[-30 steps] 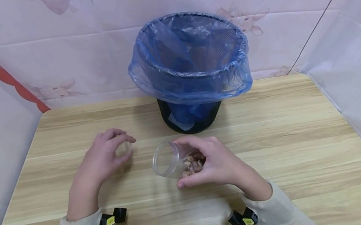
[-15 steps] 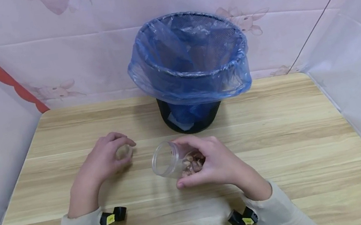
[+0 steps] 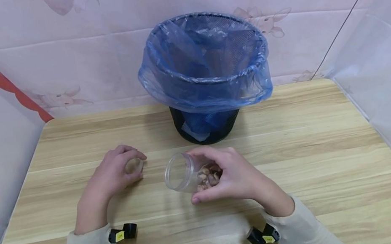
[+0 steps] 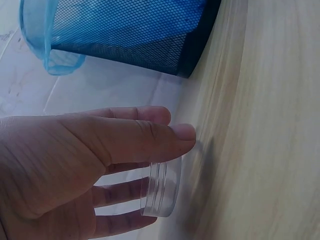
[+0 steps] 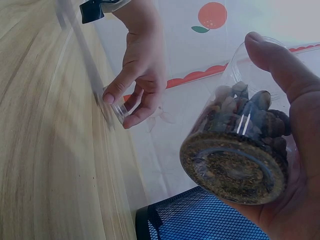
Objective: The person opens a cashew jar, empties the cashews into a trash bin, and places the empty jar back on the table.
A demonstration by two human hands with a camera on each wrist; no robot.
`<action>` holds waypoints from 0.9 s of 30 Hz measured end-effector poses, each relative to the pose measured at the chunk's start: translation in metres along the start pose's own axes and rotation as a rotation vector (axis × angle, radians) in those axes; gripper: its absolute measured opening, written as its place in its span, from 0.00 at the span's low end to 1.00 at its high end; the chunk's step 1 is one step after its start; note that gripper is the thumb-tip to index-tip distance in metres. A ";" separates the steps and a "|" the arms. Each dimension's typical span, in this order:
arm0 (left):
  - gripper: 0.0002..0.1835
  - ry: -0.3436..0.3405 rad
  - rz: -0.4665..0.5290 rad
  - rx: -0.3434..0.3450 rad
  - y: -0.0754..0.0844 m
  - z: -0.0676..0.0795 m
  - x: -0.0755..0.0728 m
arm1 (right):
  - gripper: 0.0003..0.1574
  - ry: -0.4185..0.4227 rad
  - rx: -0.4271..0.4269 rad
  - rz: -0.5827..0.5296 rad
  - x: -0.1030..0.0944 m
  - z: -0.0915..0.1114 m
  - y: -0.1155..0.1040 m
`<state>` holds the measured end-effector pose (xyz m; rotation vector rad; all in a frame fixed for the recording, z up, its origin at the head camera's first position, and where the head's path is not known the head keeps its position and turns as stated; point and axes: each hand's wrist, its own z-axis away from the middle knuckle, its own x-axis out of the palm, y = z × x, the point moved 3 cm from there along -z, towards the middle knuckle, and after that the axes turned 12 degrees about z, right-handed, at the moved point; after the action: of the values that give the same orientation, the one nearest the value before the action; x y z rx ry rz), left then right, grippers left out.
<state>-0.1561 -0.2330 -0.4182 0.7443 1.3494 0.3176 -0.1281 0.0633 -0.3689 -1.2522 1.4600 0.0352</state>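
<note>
With bent fingers my left hand (image 3: 108,177) pinches a round clear plastic lid (image 4: 164,190), low over the wooden table. In the left wrist view the lid stands on edge between thumb and fingers; whether it touches the table I cannot tell. My right hand (image 3: 234,175) grips a clear jar (image 3: 182,175) round its side. The jar is tilted, its uncovered mouth facing left towards the lid. Brown shelled-looking nuts (image 5: 250,112) lie in its lower part, and dark crumbs cover the bottom (image 5: 232,167). A gap separates the two hands.
A black mesh bin (image 3: 206,131) stands at the back of the table (image 3: 317,141), lined with a blue plastic bag (image 3: 210,94) folded over its rim. Printed cloth walls (image 3: 76,72) rise behind and at both sides. Small black wrist cameras sit at both cuffs.
My left hand has sunk slightly towards the table and the near edge, with the lid turning a little more into sight. The right hand and jar have stayed put.
</note>
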 end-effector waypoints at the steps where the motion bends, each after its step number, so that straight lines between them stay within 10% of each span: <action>1: 0.19 -0.002 0.000 0.000 0.000 0.000 0.000 | 0.51 0.000 0.001 0.001 0.000 0.000 0.000; 27: 0.19 -0.041 0.003 -0.050 -0.007 0.000 0.005 | 0.51 0.007 -0.005 0.003 0.000 0.000 0.002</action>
<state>-0.1562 -0.2350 -0.4260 0.7077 1.2973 0.3358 -0.1295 0.0638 -0.3703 -1.2554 1.4681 0.0368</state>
